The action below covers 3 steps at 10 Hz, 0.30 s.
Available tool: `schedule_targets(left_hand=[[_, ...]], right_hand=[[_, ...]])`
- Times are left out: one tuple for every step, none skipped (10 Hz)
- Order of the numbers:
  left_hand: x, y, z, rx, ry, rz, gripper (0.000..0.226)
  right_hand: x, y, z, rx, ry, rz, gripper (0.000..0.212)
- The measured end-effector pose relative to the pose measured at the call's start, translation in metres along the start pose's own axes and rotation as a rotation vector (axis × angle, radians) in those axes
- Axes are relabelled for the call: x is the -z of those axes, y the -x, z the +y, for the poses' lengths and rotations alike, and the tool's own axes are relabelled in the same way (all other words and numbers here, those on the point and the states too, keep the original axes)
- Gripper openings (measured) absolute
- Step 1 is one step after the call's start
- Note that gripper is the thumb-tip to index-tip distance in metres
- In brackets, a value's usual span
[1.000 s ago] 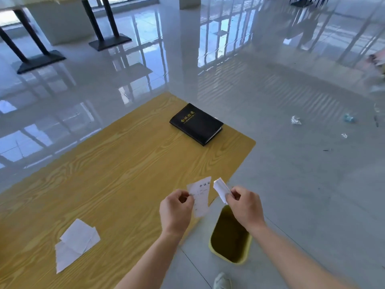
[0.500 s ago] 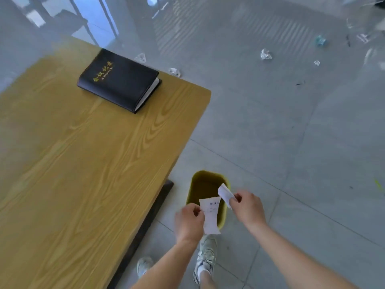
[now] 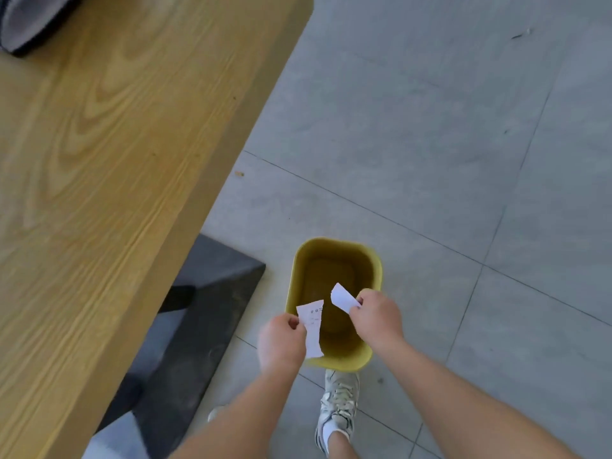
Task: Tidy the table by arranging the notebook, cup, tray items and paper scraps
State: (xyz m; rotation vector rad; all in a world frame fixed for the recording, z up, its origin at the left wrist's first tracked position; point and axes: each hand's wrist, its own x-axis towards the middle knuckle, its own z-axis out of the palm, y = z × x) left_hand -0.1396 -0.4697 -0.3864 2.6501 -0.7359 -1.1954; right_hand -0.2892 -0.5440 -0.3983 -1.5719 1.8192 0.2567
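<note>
Scraps of paper hang over the yellow bin (image 3: 334, 260): the left hand (image 3: 281, 339) pinches the printed scrap (image 3: 311, 326), the right hand (image 3: 377, 319) the smaller scrap (image 3: 342, 298). Best to release both well inside the rim. A shoe (image 3: 337, 402) touches the bin's near wall; the table (image 3: 99, 160) edge stands apart, blocking nothing.

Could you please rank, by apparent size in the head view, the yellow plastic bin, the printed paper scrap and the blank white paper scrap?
1. Yellow plastic bin, though farther from the camera than both scraps.
2. Printed paper scrap in the left hand.
3. Blank white paper scrap in the right hand.
</note>
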Motion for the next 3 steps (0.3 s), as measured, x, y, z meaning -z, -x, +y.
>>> schedule_targets(left_hand=[[-0.016,-0.017,0.003,-0.03,0.009,-0.015,0.023],[-0.022,-0.026,0.005,-0.03,-0.025,-0.054,0.021],[-0.018,-0.027,0.001,-0.044,-0.034,-0.076,0.037]], right_hand=[[-0.017,-0.014,0.003,-0.007,0.039,-0.064,0.01],[-0.025,-0.019,0.01,-0.013,0.028,-0.094,0.019],[-0.03,-0.018,0.016,-0.015,-0.01,-0.098,0.023]])
